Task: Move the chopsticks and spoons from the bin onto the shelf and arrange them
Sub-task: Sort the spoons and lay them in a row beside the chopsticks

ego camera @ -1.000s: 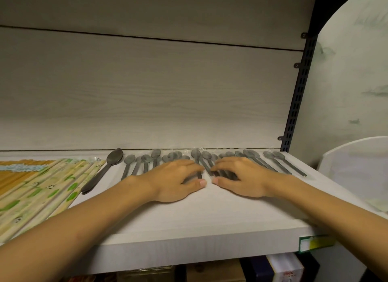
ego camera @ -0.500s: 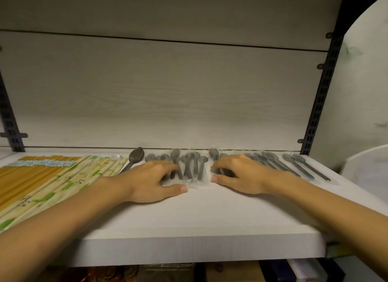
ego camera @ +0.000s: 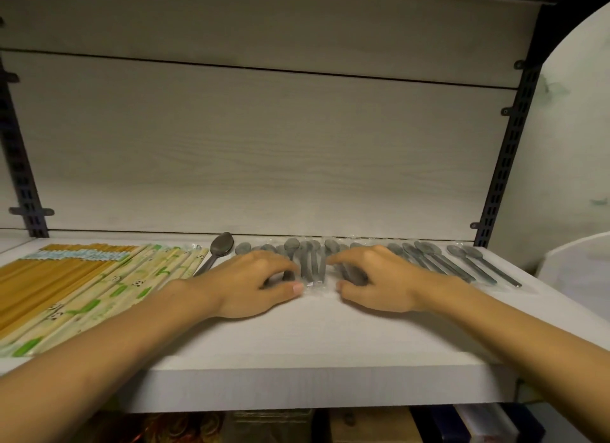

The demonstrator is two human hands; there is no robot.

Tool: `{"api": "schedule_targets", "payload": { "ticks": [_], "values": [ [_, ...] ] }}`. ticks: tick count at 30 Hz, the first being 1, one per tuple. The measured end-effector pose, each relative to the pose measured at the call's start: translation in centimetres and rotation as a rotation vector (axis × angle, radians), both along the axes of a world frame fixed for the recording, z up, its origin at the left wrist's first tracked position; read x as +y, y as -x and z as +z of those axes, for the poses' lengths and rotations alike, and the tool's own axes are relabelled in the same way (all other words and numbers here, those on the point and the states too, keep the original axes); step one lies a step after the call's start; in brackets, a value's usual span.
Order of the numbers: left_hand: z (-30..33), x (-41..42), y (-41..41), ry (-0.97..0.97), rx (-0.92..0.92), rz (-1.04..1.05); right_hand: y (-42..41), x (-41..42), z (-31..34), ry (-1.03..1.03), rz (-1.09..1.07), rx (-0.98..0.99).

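Grey spoons (ego camera: 310, 261) lie under both hands.

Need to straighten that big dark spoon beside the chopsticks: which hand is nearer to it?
Left. The left hand lies just right of the big dark spoon, by its handle; the right hand is farther right, over the wrapped spoons.

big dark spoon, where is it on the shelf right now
In the head view the big dark spoon lies left of centre on the shelf, between the panda-print chopsticks and the wrapped small spoons.
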State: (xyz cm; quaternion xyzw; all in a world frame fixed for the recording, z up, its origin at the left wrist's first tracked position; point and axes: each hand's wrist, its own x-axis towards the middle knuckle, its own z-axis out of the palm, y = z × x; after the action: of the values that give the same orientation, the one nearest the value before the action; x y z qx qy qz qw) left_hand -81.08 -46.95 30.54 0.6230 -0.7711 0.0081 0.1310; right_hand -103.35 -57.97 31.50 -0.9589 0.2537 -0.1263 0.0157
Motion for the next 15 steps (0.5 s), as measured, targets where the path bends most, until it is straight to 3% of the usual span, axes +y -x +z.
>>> {"api": "schedule_targets", "payload": {
  "ticks": [8,15],
  "values": [
    [-0.3,-0.2,1.0,-0.084,-0.032,0.008,-3.4,0.6,-0.2,-0.002,0.065,-0.012],
    [-0.1,0.3,0.7,-0.003,-0.078,0.044,-2.7,-0.1,0.3,-0.053,0.059,-0.152]
  ]
}}
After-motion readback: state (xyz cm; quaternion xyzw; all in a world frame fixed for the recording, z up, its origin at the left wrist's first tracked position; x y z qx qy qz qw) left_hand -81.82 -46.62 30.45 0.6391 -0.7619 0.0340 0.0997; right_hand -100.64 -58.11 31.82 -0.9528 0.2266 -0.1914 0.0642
